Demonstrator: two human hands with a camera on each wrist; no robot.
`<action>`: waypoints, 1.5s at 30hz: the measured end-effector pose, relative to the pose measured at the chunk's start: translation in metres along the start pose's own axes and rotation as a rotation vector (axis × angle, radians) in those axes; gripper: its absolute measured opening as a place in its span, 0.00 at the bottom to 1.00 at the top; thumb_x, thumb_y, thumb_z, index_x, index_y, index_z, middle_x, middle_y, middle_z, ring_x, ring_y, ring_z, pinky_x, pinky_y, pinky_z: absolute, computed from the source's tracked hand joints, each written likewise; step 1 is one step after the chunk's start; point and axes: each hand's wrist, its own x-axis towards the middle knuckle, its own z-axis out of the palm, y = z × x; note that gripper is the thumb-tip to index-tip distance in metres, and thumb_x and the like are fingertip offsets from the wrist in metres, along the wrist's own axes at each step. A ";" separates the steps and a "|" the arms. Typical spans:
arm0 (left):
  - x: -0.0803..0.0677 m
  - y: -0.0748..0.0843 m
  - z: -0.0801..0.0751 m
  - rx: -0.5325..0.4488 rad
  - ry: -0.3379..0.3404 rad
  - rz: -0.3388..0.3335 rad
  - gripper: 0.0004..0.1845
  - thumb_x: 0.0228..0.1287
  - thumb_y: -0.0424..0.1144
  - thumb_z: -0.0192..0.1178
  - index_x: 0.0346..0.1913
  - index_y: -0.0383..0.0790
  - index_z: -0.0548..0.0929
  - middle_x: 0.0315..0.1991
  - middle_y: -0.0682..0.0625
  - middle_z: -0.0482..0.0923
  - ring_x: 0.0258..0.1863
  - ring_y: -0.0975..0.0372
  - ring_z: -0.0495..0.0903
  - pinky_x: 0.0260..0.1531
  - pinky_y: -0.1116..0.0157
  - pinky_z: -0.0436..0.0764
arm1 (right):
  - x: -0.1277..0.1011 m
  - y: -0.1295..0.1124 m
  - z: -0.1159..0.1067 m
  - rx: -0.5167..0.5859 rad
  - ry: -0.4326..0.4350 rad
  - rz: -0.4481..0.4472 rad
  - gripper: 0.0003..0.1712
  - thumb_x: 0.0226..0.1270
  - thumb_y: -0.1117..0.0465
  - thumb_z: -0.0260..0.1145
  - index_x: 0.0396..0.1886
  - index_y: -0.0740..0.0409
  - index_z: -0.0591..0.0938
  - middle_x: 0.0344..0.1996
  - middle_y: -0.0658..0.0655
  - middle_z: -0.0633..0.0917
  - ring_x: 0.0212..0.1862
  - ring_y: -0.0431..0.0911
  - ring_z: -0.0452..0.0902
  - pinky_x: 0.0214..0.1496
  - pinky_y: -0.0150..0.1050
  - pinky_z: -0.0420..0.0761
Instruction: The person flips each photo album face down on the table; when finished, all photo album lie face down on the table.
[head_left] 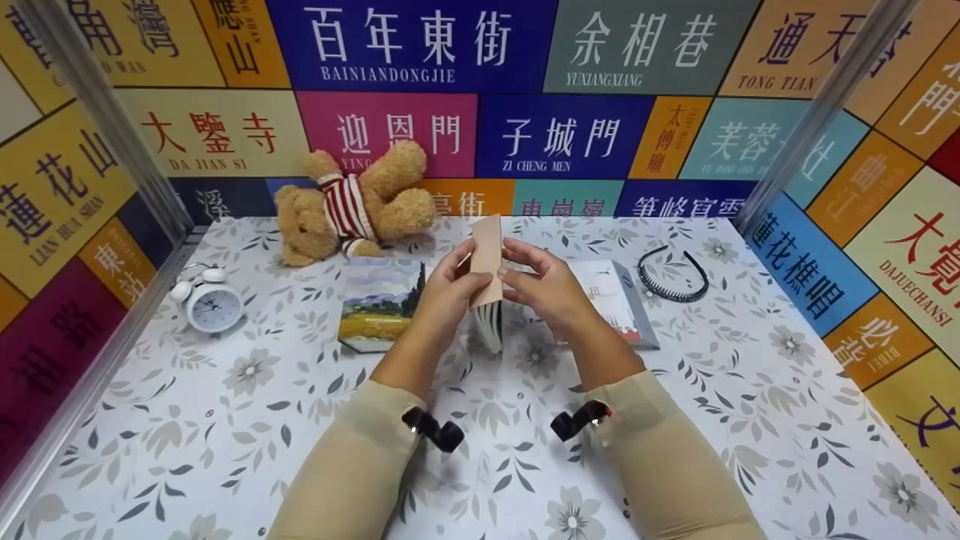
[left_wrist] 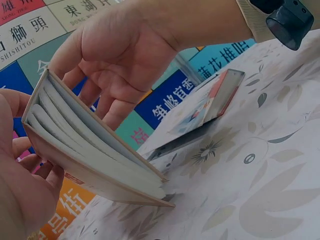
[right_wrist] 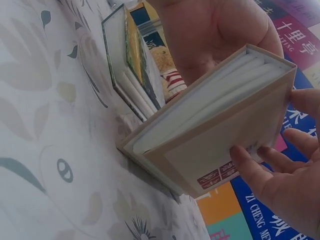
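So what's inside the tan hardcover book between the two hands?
Inside the tan hardcover book, white pages show their edges in clumps; anything printed deep between them is covered.

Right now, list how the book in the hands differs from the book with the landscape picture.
The held book is on edge, spine up, between the left hand and right hand; the landscape book lies flat on the table.
The held book's visible cover is mostly plain tan with red marks; the landscape book's shows a colourful painted scene.
Both have pale pages.
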 end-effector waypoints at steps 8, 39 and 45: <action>0.005 -0.004 -0.005 -0.014 0.008 -0.008 0.39 0.70 0.28 0.60 0.83 0.42 0.66 0.82 0.43 0.66 0.79 0.52 0.71 0.76 0.53 0.76 | 0.004 0.007 -0.004 0.011 -0.002 0.045 0.35 0.75 0.65 0.68 0.80 0.56 0.72 0.78 0.57 0.73 0.71 0.55 0.80 0.66 0.44 0.87; 0.005 -0.009 -0.010 0.165 -0.015 -0.071 0.29 0.78 0.46 0.57 0.78 0.49 0.75 0.79 0.50 0.72 0.75 0.55 0.73 0.75 0.50 0.74 | 0.011 0.021 -0.012 0.091 0.044 0.078 0.38 0.73 0.66 0.59 0.83 0.51 0.69 0.80 0.57 0.72 0.70 0.53 0.78 0.60 0.39 0.87; 0.007 -0.017 -0.012 0.085 0.007 -0.180 0.28 0.79 0.44 0.56 0.78 0.45 0.75 0.74 0.44 0.76 0.63 0.56 0.78 0.69 0.56 0.77 | 0.015 0.024 -0.021 -0.009 0.163 0.112 0.40 0.69 0.69 0.67 0.81 0.58 0.71 0.76 0.65 0.76 0.75 0.56 0.76 0.66 0.41 0.86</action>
